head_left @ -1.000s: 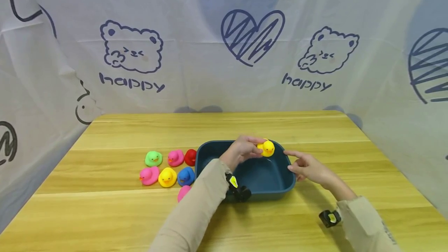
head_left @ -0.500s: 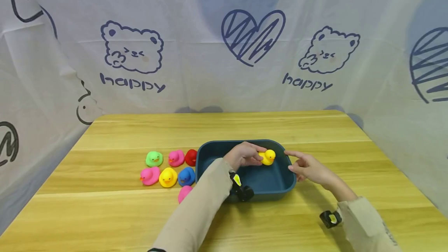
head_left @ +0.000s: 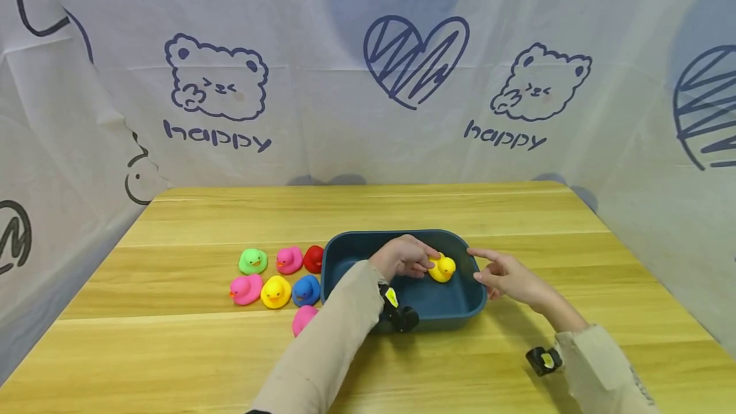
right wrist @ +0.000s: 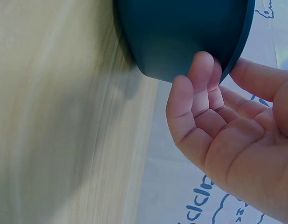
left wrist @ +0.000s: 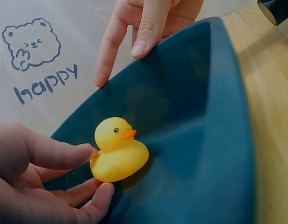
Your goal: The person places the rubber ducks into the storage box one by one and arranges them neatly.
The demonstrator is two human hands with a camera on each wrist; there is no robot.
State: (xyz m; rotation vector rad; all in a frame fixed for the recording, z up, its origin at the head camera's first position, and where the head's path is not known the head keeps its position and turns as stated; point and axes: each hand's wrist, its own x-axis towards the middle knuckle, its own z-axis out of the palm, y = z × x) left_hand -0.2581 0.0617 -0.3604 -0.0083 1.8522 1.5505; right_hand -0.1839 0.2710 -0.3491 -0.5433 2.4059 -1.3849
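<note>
A yellow rubber duck [left wrist: 120, 156] sits low inside a dark teal bin [head_left: 439, 323], near its right end. My left hand [head_left: 402, 255] reaches into the bin and pinches the duck at its tail end, with digits above and below in the left wrist view. My right hand [head_left: 512, 280] is at the bin's right end, its index fingertip and thumb touching the rim. In the right wrist view its other fingers [right wrist: 181, 100] bend loosely by the outer wall. My left forearm hides part of the bin's inside.
Left of the bin stand a green duck [head_left: 253, 261], two pink ducks [head_left: 289, 260] [head_left: 246, 289], a yellow duck [head_left: 276, 292], a blue duck [head_left: 306, 290] and a partly hidden red duck [head_left: 314, 259]. Another pink duck [head_left: 303, 320] is half behind the left sleeve. A printed cloth [head_left: 333, 133] hangs behind the wooden table [head_left: 172, 363].
My left hand has lowered the yellow duck from rim height down into the bin, and the duck has turned to face right. The right hand and the bin have stayed put.
</note>
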